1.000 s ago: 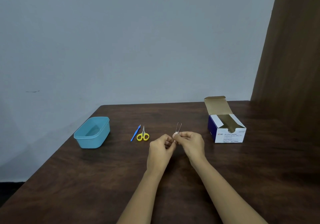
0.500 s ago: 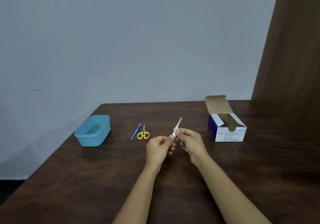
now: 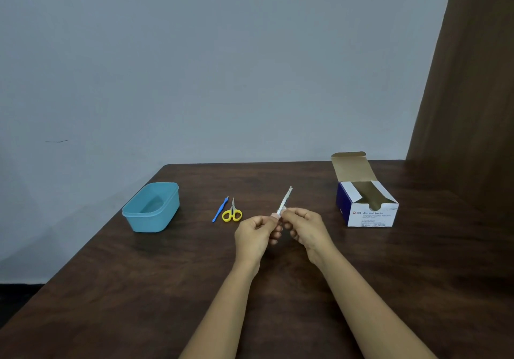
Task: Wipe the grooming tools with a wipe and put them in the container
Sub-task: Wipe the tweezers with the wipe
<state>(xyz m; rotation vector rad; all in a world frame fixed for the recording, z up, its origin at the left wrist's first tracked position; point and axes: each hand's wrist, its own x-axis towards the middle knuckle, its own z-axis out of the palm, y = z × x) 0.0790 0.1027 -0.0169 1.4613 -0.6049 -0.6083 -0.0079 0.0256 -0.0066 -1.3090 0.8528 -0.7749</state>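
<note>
Since 1.0 s ago the metal tool (image 3: 285,201) has turned from showing two open prongs to an edge-on, slanted pose; hands little shifted. Left hand (image 3: 257,235) and right hand (image 3: 306,226) both pinch its lower end above the table (image 3: 167,289); a pale scrap at the fingertips is possibly the wipe. Left of the tool: yellow scissors (image 3: 232,214), blue stick (image 3: 220,209), then the blue container (image 3: 151,208). Swab box (image 3: 365,200) right of the tool.

Dark wooden table (image 3: 139,289) bears container (image 3: 151,208), scissors (image 3: 232,214), swab box (image 3: 367,211).
</note>
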